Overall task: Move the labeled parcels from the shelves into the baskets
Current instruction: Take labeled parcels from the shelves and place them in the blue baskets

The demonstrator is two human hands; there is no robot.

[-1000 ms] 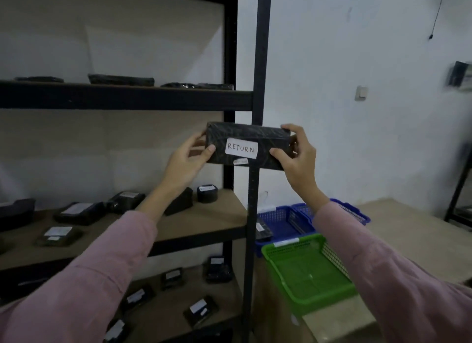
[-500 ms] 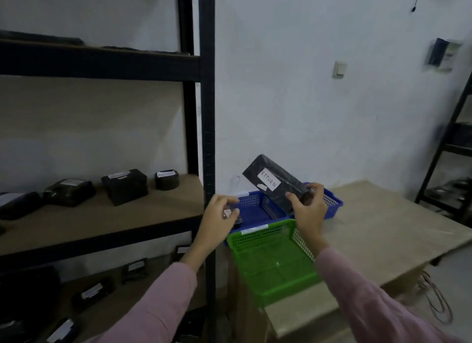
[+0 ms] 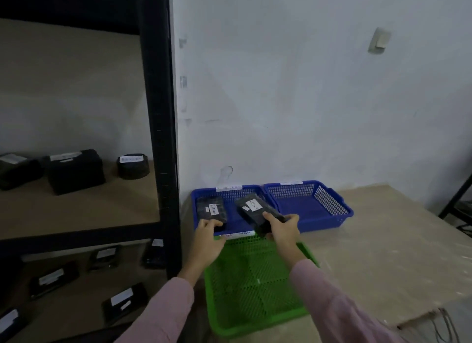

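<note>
Parcel (image 3: 255, 211) marked RETURN had come down from by the shelf (image 3: 76, 212) into the L blue basket (image 3: 229, 190). Its far end was inside, near end clamped in R hand (image 3: 283, 231). L hand (image 3: 208, 234) had let go and now curled at the 2nd parcel (image 3: 212, 210) already there; whether it gripped, can't tell. Drop approx. done.

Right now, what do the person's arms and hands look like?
Both arms wear long, loose pink sleeves, the left sleeve and the right sleeve alike, plain and ending at the wrists. The left hand and right hand are bare: no gloves, and no watch or rings that I can see.
</note>
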